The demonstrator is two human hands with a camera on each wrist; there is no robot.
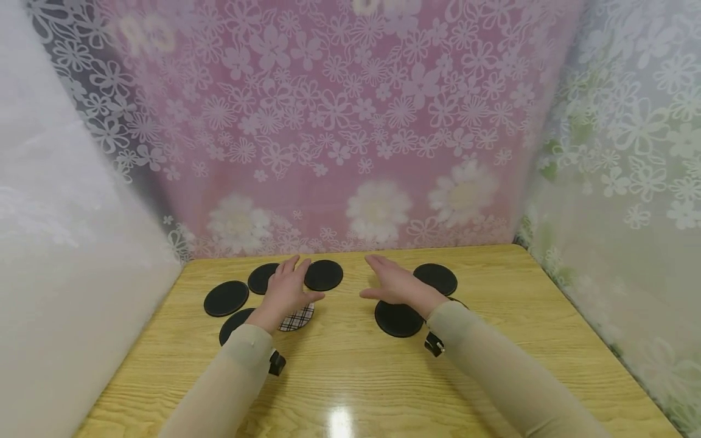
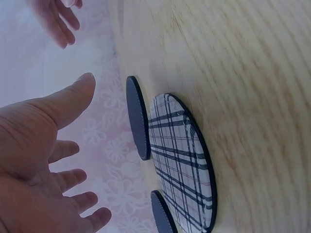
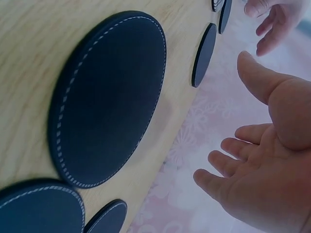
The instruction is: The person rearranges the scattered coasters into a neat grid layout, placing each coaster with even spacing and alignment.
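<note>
Left hand (image 1: pixel 285 291) hovers with an open grip right over the plaid coaster (image 1: pixel 297 318); right hand (image 1: pixel 395 284), also open, sits above the black coaster (image 1: pixel 398 319) on the table (image 1: pixel 350 377).

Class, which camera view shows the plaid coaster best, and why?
The left wrist view: the plaid coaster fills much of the frame, its check pattern and dark rim clear. In the head view it is small and partly hidden under the left hand. The right wrist view doesn't clearly show it.

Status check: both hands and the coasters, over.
Left hand open, hovering over plaid coaster. Right hand open above black coaster. Neither hand is gripping. Nothing blocking on the wooden table.
</note>
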